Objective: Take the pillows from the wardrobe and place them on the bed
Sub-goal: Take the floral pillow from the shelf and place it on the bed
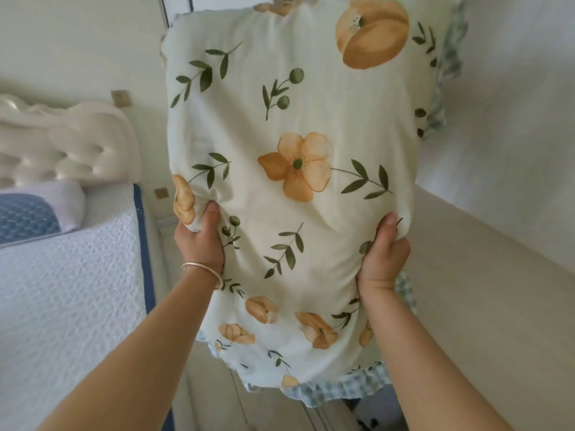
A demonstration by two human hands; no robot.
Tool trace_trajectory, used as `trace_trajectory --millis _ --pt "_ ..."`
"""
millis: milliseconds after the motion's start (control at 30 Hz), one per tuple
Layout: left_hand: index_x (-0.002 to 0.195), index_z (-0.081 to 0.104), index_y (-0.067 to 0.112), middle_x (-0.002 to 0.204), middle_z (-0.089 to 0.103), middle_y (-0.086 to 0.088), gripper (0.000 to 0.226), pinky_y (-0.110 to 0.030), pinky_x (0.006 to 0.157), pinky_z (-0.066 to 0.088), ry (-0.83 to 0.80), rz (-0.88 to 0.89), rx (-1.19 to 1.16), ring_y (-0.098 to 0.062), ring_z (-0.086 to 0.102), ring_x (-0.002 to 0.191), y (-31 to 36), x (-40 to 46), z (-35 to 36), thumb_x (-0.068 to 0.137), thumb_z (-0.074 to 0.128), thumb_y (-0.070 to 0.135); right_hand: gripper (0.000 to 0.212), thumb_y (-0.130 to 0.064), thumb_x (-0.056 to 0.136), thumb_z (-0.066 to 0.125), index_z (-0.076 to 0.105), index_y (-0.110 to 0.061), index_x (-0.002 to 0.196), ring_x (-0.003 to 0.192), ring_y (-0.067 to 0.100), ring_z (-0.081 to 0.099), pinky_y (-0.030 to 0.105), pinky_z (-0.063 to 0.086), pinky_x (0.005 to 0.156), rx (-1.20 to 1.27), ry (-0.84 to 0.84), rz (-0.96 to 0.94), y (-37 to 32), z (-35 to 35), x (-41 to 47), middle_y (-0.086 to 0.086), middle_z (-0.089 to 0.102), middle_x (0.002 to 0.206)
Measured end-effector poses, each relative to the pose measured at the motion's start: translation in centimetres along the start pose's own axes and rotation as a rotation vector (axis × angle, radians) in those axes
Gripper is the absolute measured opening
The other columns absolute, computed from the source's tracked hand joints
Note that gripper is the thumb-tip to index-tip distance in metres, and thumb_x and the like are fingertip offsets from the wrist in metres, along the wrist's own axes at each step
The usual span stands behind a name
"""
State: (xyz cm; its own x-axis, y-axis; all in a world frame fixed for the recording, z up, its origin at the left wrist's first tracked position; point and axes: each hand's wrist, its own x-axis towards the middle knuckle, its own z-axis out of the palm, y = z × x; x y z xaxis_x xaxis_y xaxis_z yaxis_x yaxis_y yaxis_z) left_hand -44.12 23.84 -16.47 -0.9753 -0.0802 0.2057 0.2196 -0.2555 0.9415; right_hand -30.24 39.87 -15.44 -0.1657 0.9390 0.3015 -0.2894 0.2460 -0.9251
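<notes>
Floral pillow (295, 181) hangs upright, pinched at its sides by left hand (200, 241) and right hand (384, 256), both closed on fabric; carry it leftward, lowering flat onto the bed (62, 290).

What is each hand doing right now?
Left hand: closed, gripping the left edge of the floral pillow.
Right hand: closed, gripping the right edge of the same pillow.

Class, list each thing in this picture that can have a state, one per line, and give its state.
Floral pillow: held up in the air, off the bed, gripped on both sides.
Left hand: closed on the pillow's left edge, bracelet on the wrist.
Right hand: closed on the pillow's right edge.
Bed: covered with a white quilted spread.
Blue-and-white pillow: lying on the bed by the headboard.
</notes>
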Motion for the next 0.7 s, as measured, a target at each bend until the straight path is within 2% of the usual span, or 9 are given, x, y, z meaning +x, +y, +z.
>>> trace_trajectory --millis 67,167,300,367,433,500,567,600,700 --pt "0.098 0.062 0.021 0.088 0.065 0.009 0.011 -0.006 0.064 0.047 0.059 0.011 0.019 0.000 0.061 0.082 0.4 1.4 -1.9 0.088 0.058 0.022 0.041 -0.059 0.068 0.038 0.059 -0.023 0.067 0.061 -0.013 0.058 0.004 0.043 0.056 0.025 -0.056 -0.024 0.1 2.3 -0.8 -0.010 0.060 0.068" --pt "0.103 0.062 0.016 0.086 0.063 0.010 0.015 -0.006 0.063 0.047 0.151 0.023 0.078 0.002 0.059 0.079 0.8 3.8 -4.6 0.090 0.056 0.022 0.033 -0.057 0.069 0.040 0.058 -0.029 0.068 0.062 -0.017 0.058 0.004 0.043 0.057 0.048 -0.147 -0.037 0.1 5.9 -1.8 -0.016 0.060 0.070" --pt "0.099 0.064 0.015 0.089 0.065 0.000 0.016 -0.015 0.068 0.047 0.301 -0.006 0.100 -0.009 0.060 0.080 0.2 6.4 -8.5 0.090 0.056 0.027 0.037 -0.056 0.070 0.042 0.061 -0.026 0.080 0.066 -0.019 0.059 0.003 0.044 0.060 0.069 -0.298 -0.036 0.7 10.9 -3.4 -0.017 0.061 0.075" --pt "0.099 0.064 0.015 0.089 0.064 -0.001 0.019 -0.018 0.068 0.046 0.386 -0.036 0.093 -0.012 0.059 0.082 -0.5 7.4 -10.1 0.091 0.055 0.029 0.048 -0.055 0.072 0.041 0.066 -0.018 0.090 0.071 -0.013 0.061 0.005 0.046 0.067 0.062 -0.368 -0.052 1.5 13.7 -4.2 -0.013 0.064 0.080" --pt "0.099 0.064 0.015 0.086 0.064 0.003 0.020 -0.022 0.071 0.045 0.469 -0.071 0.079 -0.014 0.059 0.084 -1.3 8.6 -11.7 0.090 0.055 0.031 0.064 -0.057 0.073 0.039 0.068 -0.006 0.101 0.079 0.000 0.061 0.006 0.046 0.069 0.017 -0.426 -0.082 2.2 16.6 -5.2 -0.008 0.064 0.085" --pt "0.097 0.063 0.018 0.083 0.063 0.006 0.019 -0.028 0.077 0.044 0.536 -0.103 0.079 -0.016 0.058 0.087 -2.1 10.1 -13.2 0.090 0.055 0.033 0.064 -0.053 0.078 0.042 0.067 0.000 0.103 0.079 0.008 0.058 0.008 0.043 0.066 -0.038 -0.503 -0.096 2.7 19.6 -6.1 -0.007 0.060 0.083" --pt "0.092 0.062 0.021 0.081 0.062 0.008 0.016 -0.032 0.080 0.045 0.593 -0.137 0.078 -0.018 0.058 0.087 -2.9 12.1 -14.7 0.089 0.055 0.034 0.055 -0.045 0.081 0.042 0.066 0.000 0.102 0.077 0.012 0.055 0.012 0.041 0.064 -0.091 -0.598 -0.079 3.2 23.0 -6.9 -0.010 0.057 0.078" --pt "0.091 0.062 0.022 0.081 0.062 0.007 0.016 -0.034 0.082 0.046 0.617 -0.154 0.072 -0.018 0.059 0.087 -3.4 13.3 -15.6 0.088 0.055 0.036 0.057 -0.048 0.082 0.040 0.067 -0.002 0.102 0.077 0.012 0.055 0.013 0.041 0.063 -0.120 -0.636 -0.079 3.6 24.9 -7.4 -0.012 0.057 0.077" --pt "0.100 0.065 0.019 0.092 0.066 0.001 0.029 -0.038 0.087 0.047 0.653 -0.190 0.080 -0.022 0.061 0.093 -4.5 17.2 -18.0 0.085 0.055 0.041 0.078 -0.065 0.072 0.028 0.068 -0.007 0.104 0.080 0.013 0.058 0.022 0.044 0.070 -0.172 -0.709 -0.103 4.9 30.3 -8.8 -0.004 0.066 0.086"
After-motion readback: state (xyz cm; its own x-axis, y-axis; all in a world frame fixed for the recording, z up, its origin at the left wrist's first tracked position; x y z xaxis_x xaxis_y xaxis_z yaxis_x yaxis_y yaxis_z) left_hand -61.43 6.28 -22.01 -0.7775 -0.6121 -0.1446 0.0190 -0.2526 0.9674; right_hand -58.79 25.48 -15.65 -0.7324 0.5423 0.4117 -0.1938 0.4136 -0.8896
